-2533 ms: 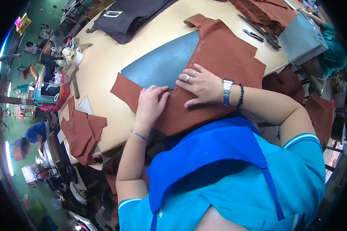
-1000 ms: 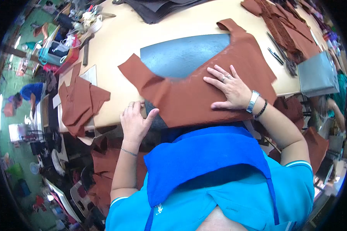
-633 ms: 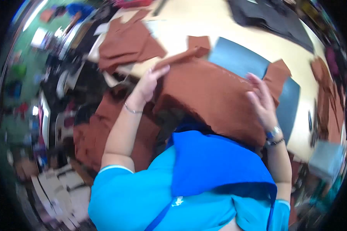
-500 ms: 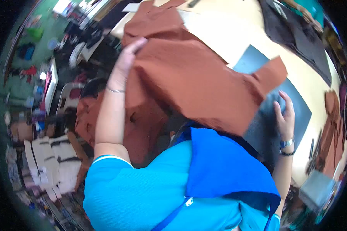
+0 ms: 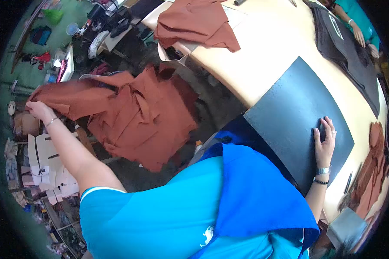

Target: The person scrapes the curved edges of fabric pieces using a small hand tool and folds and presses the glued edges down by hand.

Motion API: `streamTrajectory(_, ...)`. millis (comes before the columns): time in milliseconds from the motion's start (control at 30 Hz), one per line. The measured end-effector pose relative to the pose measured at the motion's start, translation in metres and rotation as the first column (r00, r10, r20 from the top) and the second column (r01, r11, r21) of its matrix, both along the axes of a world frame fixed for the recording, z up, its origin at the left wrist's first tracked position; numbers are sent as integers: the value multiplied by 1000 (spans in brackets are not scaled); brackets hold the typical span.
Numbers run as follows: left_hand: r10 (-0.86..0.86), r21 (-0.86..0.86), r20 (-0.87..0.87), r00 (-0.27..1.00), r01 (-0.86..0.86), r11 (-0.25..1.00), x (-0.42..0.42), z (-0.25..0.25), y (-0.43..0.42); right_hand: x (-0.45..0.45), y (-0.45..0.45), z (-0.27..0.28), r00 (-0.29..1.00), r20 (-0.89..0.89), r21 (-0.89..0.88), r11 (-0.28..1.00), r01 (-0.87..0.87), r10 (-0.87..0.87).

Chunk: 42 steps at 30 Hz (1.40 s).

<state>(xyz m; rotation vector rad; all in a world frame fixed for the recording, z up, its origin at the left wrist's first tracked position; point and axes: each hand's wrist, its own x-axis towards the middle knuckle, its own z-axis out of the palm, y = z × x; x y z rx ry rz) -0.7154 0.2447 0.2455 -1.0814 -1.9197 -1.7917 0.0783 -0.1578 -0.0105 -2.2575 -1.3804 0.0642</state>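
Observation:
Stretched far out to the left, my left hand [image 5: 39, 110] is closed on the end of a reddish-brown sheet of material [image 5: 80, 96], which looks like leather or cloth. The sheet reaches across to a heap of similar brown pieces [image 5: 149, 123] lying below table height. My right hand [image 5: 325, 144] lies flat on a black rectangular mat [image 5: 285, 112], with thumb and fingers apart and nothing in them. The mat sits at the near edge of the pale table [image 5: 246, 73].
More brown material [image 5: 196, 23] is piled on the table's far left corner. Dark sheets [image 5: 339, 47] lie to the right, near a co-worker's hand [image 5: 358, 34]. Brown strips [image 5: 373, 168] rest at the right edge. White cut pieces [image 5: 52, 166] stand at the left.
My left hand has swung far left, carrying the brown sheet off the mat and over the heap. My right hand has come down onto the mat, which now shows fully.

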Motion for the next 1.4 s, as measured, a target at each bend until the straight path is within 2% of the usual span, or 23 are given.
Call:
streamTrajectory(67,58,-119,-313,948,-100,988,55,14,-25,0,0,-1,1000,6,15,1000,3,-3)
streamTrajectory(133,102,-310,-507,856,-292,905,38,-8,3,0,0,-2,1000,15,30,1000,9,-9)
streamTrajectory(200,-115,-528,-555,824,-242,814,79,-50,5,-3,1,1,1000,-19,39,999,23,-22)
streamTrajectory(233,-228,-651,-592,773,-292,701,96,-74,7,-4,0,3,1000,-12,38,999,19,-18)
streamTrajectory(267,-358,-624,-549,755,-85,777,120,-113,-5,-5,1,5,1000,-6,38,999,15,-15)
streamTrajectory(300,-462,-655,-564,685,-30,755,99,-168,11,-6,0,9,1000,-26,55,998,9,-8)
streamTrajectory(367,-605,-966,-217,766,-79,246,127,-218,-13,-2,-4,14,985,-174,139,990,39,-15)
streamTrajectory(400,-654,-995,-95,751,-46,91,118,-257,-14,1,-7,17,970,-245,180,982,58,-13)
streamTrajectory(433,-652,-999,-12,758,11,31,105,-297,-13,7,-13,16,977,-212,200,979,45,-2)
streamTrajectory(467,-601,-995,82,795,31,-94,116,-302,-21,11,-19,22,974,-227,195,980,47,-2)
streamTrajectory(500,-591,-994,71,804,4,-113,144,-284,-35,14,-24,29,971,-241,188,981,48,-1)
streamTrajectory(600,-620,-950,-44,783,-225,-218,132,-286,3,27,-45,51,972,-228,210,972,109,-60)
streamTrajectory(667,-690,-935,-261,675,-354,8,164,-225,15,40,-63,84,962,-241,254,948,190,-128)
streamTrajectory(733,-765,-946,-322,558,-151,288,223,-144,23,40,-75,143,958,-245,482,838,256,-152)
streamTrajectory(767,-761,-938,-254,597,42,345,264,-92,16,37,-81,177,973,-178,585,780,222,-144)
streamTrajectory(800,-869,-703,-358,342,514,492,265,-67,37,28,-87,208,990,-71,677,724,135,-118)
streamTrajectory(833,-851,-536,-353,389,662,524,302,-15,12,15,-91,239,995,51,742,669,23,-90)
streamTrajectory(900,-709,-132,-666,231,899,417,334,67,-41,-15,-93,286,958,286,751,624,-216,-13)
streamTrajectory(933,-641,-95,-760,104,959,268,348,90,-73,-33,-90,303,912,409,716,607,-345,35)
streamTrajectory(1033,-300,-321,-879,-371,925,-203,401,118,-161,-67,-82,323,826,543,585,635,-504,155)
streamTrajectory(1100,-104,-522,-798,-593,767,-373,436,111,-197,-76,-77,321,811,555,537,666,-518,184)
streamTrajectory(1200,9,-632,-709,-705,631,-450,469,91,-224,-80,-77,318,807,558,512,683,-520,196)
streamTrajectory(1400,47,-675,-664,-746,571,-468,493,76,-227,-83,-79,314,813,551,508,697,-506,188)
